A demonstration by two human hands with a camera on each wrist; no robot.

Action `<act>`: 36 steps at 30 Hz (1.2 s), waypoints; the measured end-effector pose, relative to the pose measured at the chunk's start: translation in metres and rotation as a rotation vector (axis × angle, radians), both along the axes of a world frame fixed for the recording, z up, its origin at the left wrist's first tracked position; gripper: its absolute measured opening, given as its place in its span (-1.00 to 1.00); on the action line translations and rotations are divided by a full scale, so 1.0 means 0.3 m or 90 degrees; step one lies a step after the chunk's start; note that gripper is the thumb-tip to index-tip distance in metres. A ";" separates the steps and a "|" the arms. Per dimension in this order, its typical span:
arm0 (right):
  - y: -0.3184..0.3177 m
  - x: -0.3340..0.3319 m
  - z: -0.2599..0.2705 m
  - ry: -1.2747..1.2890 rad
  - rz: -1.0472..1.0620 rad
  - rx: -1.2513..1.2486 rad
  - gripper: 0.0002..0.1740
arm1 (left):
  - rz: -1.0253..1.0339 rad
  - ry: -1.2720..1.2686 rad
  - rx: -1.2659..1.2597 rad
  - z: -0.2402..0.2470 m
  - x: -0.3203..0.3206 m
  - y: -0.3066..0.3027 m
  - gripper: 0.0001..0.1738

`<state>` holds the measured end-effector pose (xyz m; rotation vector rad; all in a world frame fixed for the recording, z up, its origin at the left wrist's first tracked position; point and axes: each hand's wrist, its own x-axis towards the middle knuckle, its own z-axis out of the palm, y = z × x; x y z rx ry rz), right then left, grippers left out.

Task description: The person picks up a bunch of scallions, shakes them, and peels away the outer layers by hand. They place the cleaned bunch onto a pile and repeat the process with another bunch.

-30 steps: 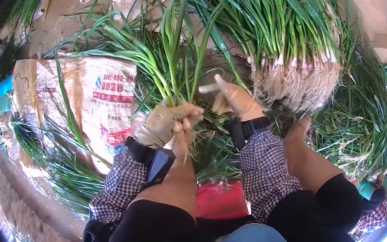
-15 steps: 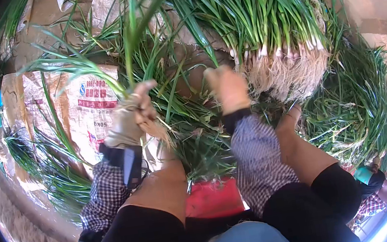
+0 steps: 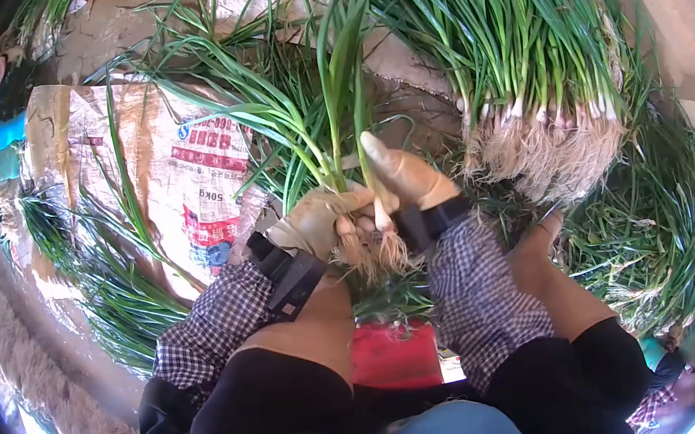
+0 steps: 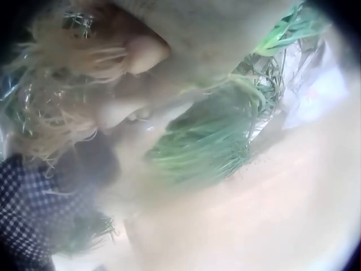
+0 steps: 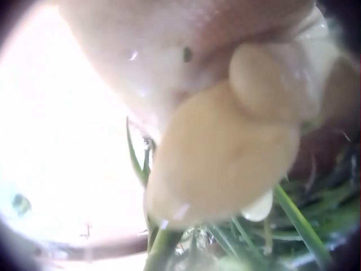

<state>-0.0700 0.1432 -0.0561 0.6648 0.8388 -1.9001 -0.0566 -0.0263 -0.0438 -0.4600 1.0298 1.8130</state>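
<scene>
In the head view the gloved left hand [image 3: 317, 221] grips a few green-leaved plants [image 3: 324, 154] low on their stems, with pale bulbs and stringy roots hanging below the fingers. The gloved right hand [image 3: 412, 179] is right beside it, pinching another stem whose bulb [image 3: 382, 215] hangs between the hands. Two bulbs, one of them a rounded bulb [image 4: 145, 55], and tangled roots show close up in the left wrist view. In the right wrist view, the right hand's thumb and fingers [image 5: 220, 158] are bent over a green stem [image 5: 163, 248].
A large row of plants [image 3: 518, 42] lies at upper right, roots toward the person. Loose greens [image 3: 650, 219] pile at the right. A printed sack [image 3: 152, 155] lies at the left with leaves over it. Something red [image 3: 394, 355] sits between the legs. Another person is partly visible at lower right.
The left hand and its plants swung left, then came back toward the middle. The right hand, apart and near the row half a second ago, now holds a stem beside the left.
</scene>
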 end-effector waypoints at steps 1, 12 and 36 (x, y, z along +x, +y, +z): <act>-0.013 0.000 -0.037 0.031 -0.011 -0.028 -0.40 | 0.018 -0.004 0.031 -0.004 0.007 -0.009 -0.69; -0.155 -0.137 -0.037 0.333 0.056 0.381 -0.43 | -0.192 0.067 -0.128 0.132 -0.113 -0.157 -0.76; -0.241 -0.143 -0.038 0.084 0.025 -0.196 -0.72 | 0.063 0.022 -0.131 0.085 0.089 -0.406 -0.68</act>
